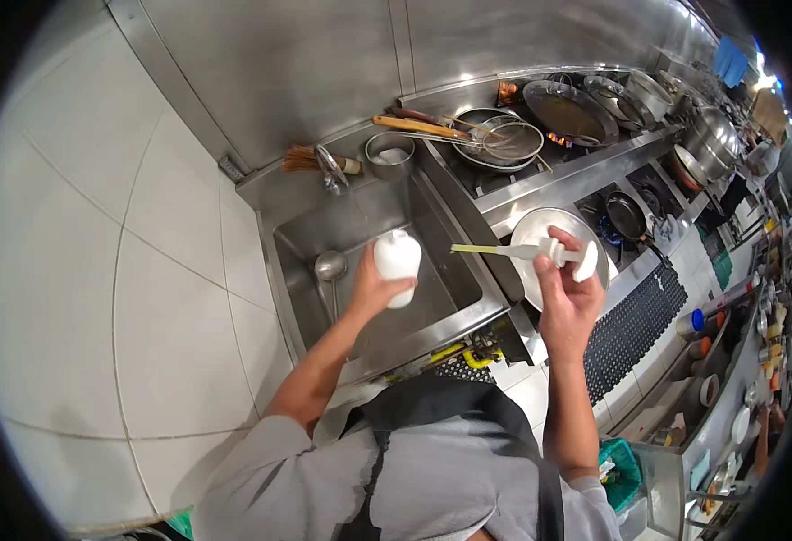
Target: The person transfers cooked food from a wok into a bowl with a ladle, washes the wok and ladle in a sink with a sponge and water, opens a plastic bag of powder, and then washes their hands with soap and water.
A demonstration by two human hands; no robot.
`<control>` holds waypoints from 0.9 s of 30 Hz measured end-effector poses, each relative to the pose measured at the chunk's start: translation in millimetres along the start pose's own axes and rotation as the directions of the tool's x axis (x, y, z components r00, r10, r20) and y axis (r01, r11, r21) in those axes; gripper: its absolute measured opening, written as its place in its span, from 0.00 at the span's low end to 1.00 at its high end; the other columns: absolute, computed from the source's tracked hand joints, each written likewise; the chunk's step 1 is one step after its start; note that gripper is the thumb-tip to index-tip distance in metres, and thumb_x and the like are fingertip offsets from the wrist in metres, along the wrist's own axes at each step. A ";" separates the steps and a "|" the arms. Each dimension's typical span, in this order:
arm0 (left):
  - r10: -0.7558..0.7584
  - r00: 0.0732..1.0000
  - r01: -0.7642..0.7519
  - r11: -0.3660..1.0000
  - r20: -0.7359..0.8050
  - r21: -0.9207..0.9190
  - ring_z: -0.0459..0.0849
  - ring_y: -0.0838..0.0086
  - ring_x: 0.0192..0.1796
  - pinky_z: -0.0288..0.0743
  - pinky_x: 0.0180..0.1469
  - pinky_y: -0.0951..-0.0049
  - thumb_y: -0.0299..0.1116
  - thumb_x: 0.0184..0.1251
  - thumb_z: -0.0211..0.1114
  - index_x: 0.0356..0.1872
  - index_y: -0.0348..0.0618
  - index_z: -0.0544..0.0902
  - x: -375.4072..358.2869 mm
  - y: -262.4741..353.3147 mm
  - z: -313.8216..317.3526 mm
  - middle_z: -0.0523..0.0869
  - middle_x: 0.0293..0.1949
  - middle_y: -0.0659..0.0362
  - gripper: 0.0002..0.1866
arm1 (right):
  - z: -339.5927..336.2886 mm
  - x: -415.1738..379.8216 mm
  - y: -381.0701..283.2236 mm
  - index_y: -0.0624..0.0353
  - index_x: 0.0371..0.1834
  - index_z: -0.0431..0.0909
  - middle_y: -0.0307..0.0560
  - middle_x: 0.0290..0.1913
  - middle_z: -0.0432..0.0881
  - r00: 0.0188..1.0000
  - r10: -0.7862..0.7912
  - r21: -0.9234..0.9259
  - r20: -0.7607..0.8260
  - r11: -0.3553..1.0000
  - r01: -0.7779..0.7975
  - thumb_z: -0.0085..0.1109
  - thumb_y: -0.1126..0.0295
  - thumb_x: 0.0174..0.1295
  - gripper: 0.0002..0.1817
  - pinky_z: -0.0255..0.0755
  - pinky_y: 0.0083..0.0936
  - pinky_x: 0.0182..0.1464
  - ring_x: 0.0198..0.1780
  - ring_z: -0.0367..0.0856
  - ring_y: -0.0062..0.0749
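Observation:
My left hand (379,287) is wrapped round a white plastic bottle (398,256), held over the sink (310,230). In my right hand (565,293) is a white pump dispenser top (540,252), with its thin yellowish tube pointing left toward the bottle. The pump top and the bottle are apart. Behind the pump, a large round metal pan (544,225) sits to the right of the sink. A ladle (331,267) lies in the sink at its left side, left of the bottle.
A faucet (331,171), a bamboo brush (310,161) and a metal pot (389,155) stand behind the sink. Strainers (513,140) and pans cover the stove, with a flame under a wide wok (569,113). A black rubber mat (635,329) lies on the floor at right.

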State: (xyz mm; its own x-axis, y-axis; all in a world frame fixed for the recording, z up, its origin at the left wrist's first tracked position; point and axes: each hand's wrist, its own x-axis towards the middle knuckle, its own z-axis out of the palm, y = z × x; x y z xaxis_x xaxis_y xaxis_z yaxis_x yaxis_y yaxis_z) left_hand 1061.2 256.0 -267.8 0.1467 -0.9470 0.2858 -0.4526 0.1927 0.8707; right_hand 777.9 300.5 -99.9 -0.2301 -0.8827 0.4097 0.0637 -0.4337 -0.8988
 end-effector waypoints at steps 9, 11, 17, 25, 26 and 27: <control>-0.586 0.664 0.691 0.719 0.465 -0.081 0.89 0.62 0.37 0.85 0.39 0.58 0.40 0.51 0.78 0.52 0.38 0.79 240.4 -74.2 -19.2 0.87 0.41 0.52 0.29 | 3.4 -14.5 52.4 0.66 0.48 0.79 0.48 0.48 0.81 0.988 0.087 -0.289 -0.126 0.950 -0.120 0.69 0.76 0.57 0.16 0.71 0.26 0.53 0.49 0.79 0.30; -0.666 0.554 0.770 0.639 0.500 -0.002 0.89 0.61 0.40 0.84 0.43 0.54 0.46 0.54 0.76 0.55 0.41 0.79 286.8 -92.6 -20.5 0.88 0.43 0.53 0.30 | 8.2 -10.6 58.0 0.65 0.48 0.80 0.49 0.47 0.81 0.990 0.069 -0.357 -0.122 0.928 -0.109 0.70 0.76 0.55 0.17 0.71 0.28 0.53 0.49 0.79 0.33; -0.683 0.457 0.852 0.520 0.570 -0.060 0.87 0.58 0.47 0.82 0.50 0.47 0.46 0.62 0.69 0.63 0.45 0.73 352.1 -91.4 -32.3 0.84 0.50 0.51 0.31 | 17.9 5.6 73.2 0.66 0.48 0.81 0.52 0.45 0.82 0.991 -0.021 -0.504 -0.131 0.862 -0.049 0.72 0.76 0.51 0.19 0.72 0.31 0.50 0.45 0.79 0.38; -0.572 0.520 0.831 0.509 0.634 -0.222 0.86 0.57 0.51 0.82 0.53 0.47 0.46 0.61 0.72 0.63 0.42 0.73 349.1 -81.7 -39.2 0.84 0.53 0.51 0.32 | 15.8 21.4 91.1 0.67 0.49 0.82 0.51 0.42 0.82 0.995 -0.013 -0.481 -0.100 0.876 -0.037 0.73 0.74 0.51 0.21 0.73 0.30 0.47 0.43 0.79 0.38; -0.570 0.508 0.842 0.487 0.646 -0.232 0.86 0.57 0.51 0.82 0.53 0.47 0.46 0.61 0.72 0.63 0.42 0.73 349.3 -80.2 -40.4 0.84 0.53 0.51 0.32 | 15.7 22.9 93.4 0.67 0.49 0.82 0.51 0.42 0.82 0.995 -0.021 -0.476 -0.095 0.879 -0.027 0.73 0.74 0.51 0.21 0.73 0.30 0.47 0.42 0.79 0.38; -0.568 0.495 0.853 0.463 0.657 -0.242 0.86 0.57 0.51 0.82 0.54 0.47 0.46 0.61 0.72 0.63 0.42 0.74 348.6 -79.7 -42.7 0.84 0.53 0.51 0.32 | 16.0 23.2 96.1 0.67 0.49 0.82 0.50 0.42 0.82 0.995 -0.012 -0.469 -0.100 0.883 -0.036 0.73 0.74 0.51 0.21 0.73 0.30 0.47 0.42 0.79 0.38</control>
State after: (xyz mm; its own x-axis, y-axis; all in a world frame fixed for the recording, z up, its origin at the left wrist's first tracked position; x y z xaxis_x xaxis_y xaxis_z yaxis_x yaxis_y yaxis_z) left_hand 1186.0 -78.5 -220.4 -0.2479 -0.7474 -0.6164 0.1288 -0.6560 0.7437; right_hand 794.2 235.4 -174.2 -0.3272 -0.8547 0.4029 -0.3906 -0.2659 -0.8813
